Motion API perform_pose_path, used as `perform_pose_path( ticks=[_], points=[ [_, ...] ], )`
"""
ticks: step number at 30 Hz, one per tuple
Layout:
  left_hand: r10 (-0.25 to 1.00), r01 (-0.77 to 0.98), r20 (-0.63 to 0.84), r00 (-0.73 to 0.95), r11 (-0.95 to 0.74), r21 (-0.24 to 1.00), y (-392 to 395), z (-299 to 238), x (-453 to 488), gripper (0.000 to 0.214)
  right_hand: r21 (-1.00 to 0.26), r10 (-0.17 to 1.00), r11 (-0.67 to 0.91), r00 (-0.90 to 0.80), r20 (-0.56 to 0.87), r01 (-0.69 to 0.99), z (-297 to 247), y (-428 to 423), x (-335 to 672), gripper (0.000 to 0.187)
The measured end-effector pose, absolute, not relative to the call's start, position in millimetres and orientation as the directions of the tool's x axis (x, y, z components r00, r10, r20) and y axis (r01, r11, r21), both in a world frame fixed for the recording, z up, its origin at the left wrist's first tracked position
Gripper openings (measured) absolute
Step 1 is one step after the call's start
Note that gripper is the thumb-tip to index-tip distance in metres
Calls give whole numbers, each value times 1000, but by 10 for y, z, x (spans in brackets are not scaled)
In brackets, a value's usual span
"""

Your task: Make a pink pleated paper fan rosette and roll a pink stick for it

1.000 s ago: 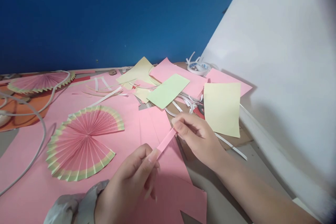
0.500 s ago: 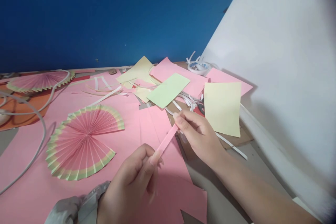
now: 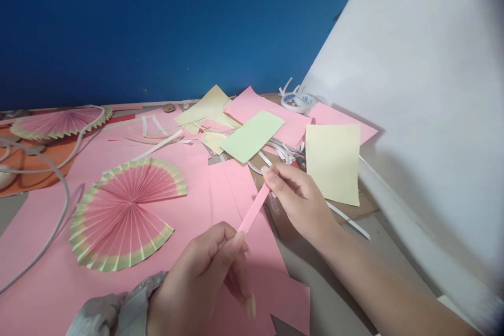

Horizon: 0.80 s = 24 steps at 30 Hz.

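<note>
A narrow pink paper strip (image 3: 255,211) is stretched slantwise between my two hands, above the pink sheets. My left hand (image 3: 208,262) pinches its lower end between thumb and forefinger, the other fingers hanging loosely below. At the upper end, my right hand (image 3: 295,197) grips the strip with thumb and fingertips. To the left of my hands a pleated paper fan (image 3: 129,215), pink with a yellow and green rim like a watermelon, lies spread on a large pink sheet (image 3: 43,278).
A second pleated fan (image 3: 63,121) lies at the far left, near a pale cable (image 3: 65,205). Green paper (image 3: 254,136), a pale yellow sheet (image 3: 333,165) and a tape roll (image 3: 297,100) sit beyond my hands. Behind rises a blue wall (image 3: 165,26), with a white surface (image 3: 425,63) at right.
My left hand has shifted slightly right and down, and its lower fingers have spread a little. The right hand stays nearly in place. Both still hold the strip.
</note>
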State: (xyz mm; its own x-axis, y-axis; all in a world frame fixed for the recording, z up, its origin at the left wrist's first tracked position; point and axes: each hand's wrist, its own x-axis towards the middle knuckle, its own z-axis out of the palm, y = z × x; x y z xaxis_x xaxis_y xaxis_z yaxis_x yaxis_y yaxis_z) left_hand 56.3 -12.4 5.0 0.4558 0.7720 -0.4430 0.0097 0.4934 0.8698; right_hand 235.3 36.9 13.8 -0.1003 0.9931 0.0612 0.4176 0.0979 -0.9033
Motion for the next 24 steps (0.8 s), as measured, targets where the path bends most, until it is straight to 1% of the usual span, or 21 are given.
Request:
perform_pose_path(
  ticks=[3, 7, 11, 17, 21, 24],
  points=[
    [773, 24, -452, 445, 494, 869, -135, 18, 551, 34, -900, 994, 97, -87, 66, 425, 151, 378, 2347, 39],
    [750, 15, -486, 449, 537, 843, -154, -11, 541, 36, -896, 996, 87, -64, 65, 436, 161, 396, 2347, 39],
    [732, -25, -468, 495, 551, 834, -148, 19, 563, 32, -901, 997, 79, -58, 60, 426, 154, 413, 2361, 38],
    [648, -35, -525, 552, 646, 762, -142, 38, 583, 39, -900, 994, 98, -78, 71, 424, 135, 431, 2382, 36],
    [617, -88, -512, 598, 685, 723, -158, 41, 579, 34, -901, 995, 99, -71, 76, 422, 140, 440, 2373, 37],
    [610, -111, -500, 615, 694, 711, -164, 71, 587, 35, -903, 994, 107, -81, 80, 417, 147, 444, 2368, 37]
  ],
)
